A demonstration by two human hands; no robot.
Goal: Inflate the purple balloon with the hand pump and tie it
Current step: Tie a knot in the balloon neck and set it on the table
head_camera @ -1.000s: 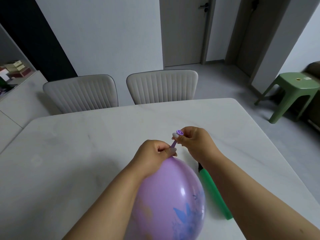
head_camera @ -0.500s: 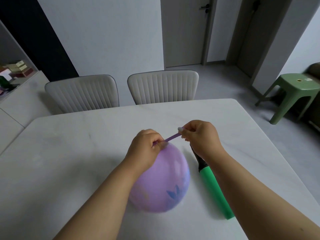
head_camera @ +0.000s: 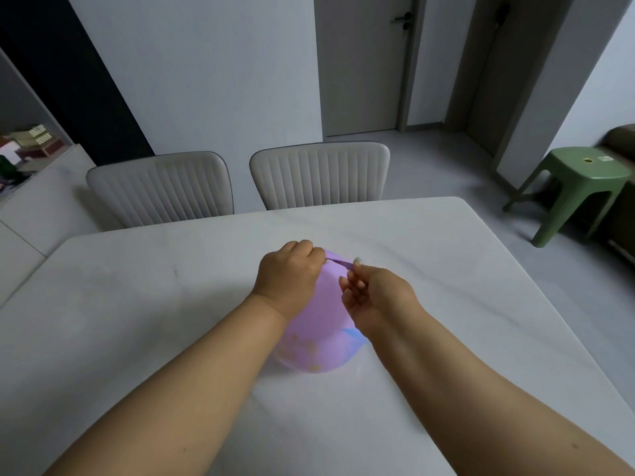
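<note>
The inflated purple balloon (head_camera: 319,334), printed with blue and yellow marks, rests on the white table (head_camera: 137,304) between my forearms. My left hand (head_camera: 292,273) pinches the base of the balloon's neck at its far end. My right hand (head_camera: 371,293) holds the tip of the stretched neck (head_camera: 340,262) between thumb and forefinger, its other fingers loosely spread. The neck runs taut between the two hands. The green hand pump is hidden, probably under my right forearm.
Two beige ribbed chairs (head_camera: 319,173) stand at the table's far edge. A green plastic stool (head_camera: 580,180) is on the floor at the right. A low white cabinet (head_camera: 37,201) with boxes stands at the left.
The balloon has moved down and away from the camera onto the table. My hands moved forward with it, and the neck now stretches sideways. The green pump has gone out of sight.
</note>
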